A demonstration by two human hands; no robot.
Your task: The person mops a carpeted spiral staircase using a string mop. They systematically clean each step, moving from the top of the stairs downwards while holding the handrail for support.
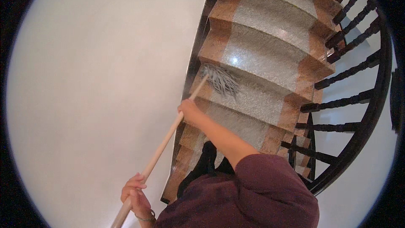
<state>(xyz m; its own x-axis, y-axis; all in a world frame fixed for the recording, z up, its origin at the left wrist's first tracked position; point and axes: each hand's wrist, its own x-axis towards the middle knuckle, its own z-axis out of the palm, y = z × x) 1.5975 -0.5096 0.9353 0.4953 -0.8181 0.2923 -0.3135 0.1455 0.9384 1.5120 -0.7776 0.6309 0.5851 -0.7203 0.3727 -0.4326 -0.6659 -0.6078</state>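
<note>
A string mop with grey strands (221, 80) rests on a stone stair tread (253, 99), at its left end by the wall. Its long wooden handle (161, 147) slants down to the lower left. Around the lower part of that handle, closer to the mop head, my right hand (190, 110) is closed. Farther up the pole, my left hand (135, 193) grips it, with a bracelet at the wrist. The strands look slightly blurred and fan out to the right.
A curved staircase (269, 41) with speckled grey treads and brown ends rises ahead. Dark turned balusters (345, 101) and a curved handrail (375, 101) line the right. A plain pale wall (101, 79) stands close on the left. My feet, in dark legwear (207, 156), are on a lower step.
</note>
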